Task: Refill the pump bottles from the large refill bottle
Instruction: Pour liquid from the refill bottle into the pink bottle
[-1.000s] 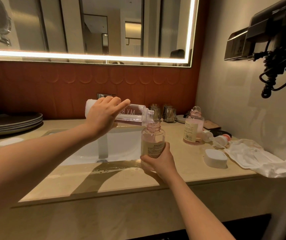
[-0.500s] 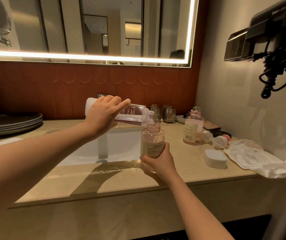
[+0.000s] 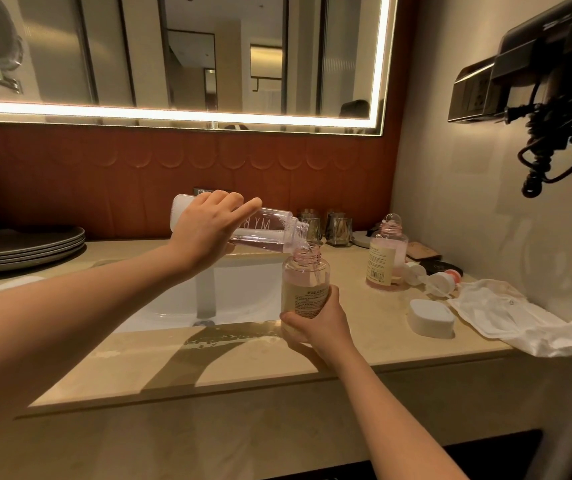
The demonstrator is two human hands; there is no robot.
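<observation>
Refill bottle (image 3: pixel 267 233) mid-body behind left hand (image 3: pixel 204 233)

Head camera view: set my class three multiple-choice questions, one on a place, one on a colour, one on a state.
1. Where is the spare pump bottle? A on the counter, right of the sink; B inside the sink; C on the floor.
2. What colour is the liquid in the refill bottle? A green; B pink; C blue.
3. How does the left hand hold the refill bottle? A upright and capped; B flat on the counter; C tipped, mouth at the pump bottle that the right hand grips.

Key: 1 A, it stands by the wall; 2 B, pink shows through the clear side; 3 C, mouth meets open neck.
</observation>
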